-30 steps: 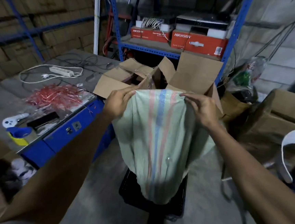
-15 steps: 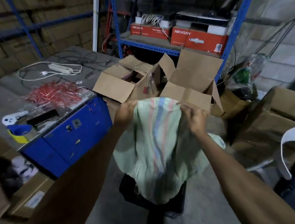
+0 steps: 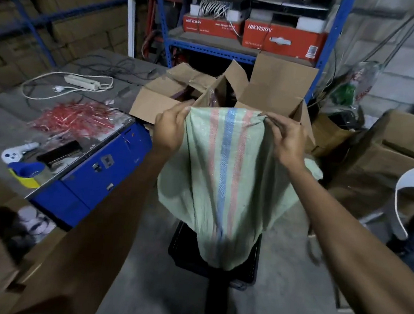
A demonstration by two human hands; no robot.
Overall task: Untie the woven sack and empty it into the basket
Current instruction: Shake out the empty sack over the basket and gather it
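A pale green woven sack [image 3: 226, 183] with pink and blue stripes hangs upside down in front of me. My left hand [image 3: 172, 128] grips its upper left corner and my right hand [image 3: 286, 141] grips its upper right corner. The sack's lower end droops into a black plastic basket [image 3: 180, 252] standing on the concrete floor. The sack covers most of the basket, so its contents are hidden.
A blue machine table [image 3: 94, 169] stands at left, carrying red ties [image 3: 79, 118], a tape dispenser [image 3: 26, 173] and a power strip [image 3: 82, 82]. Open cardboard boxes [image 3: 272, 87] sit behind the sack, others at right. Blue shelving [image 3: 210, 48] holds red boxes. A white chair [image 3: 407, 197] is at right.
Both hands dipped lower with the sack's top half a second ago and have lifted it again; the sack still hangs into the basket.
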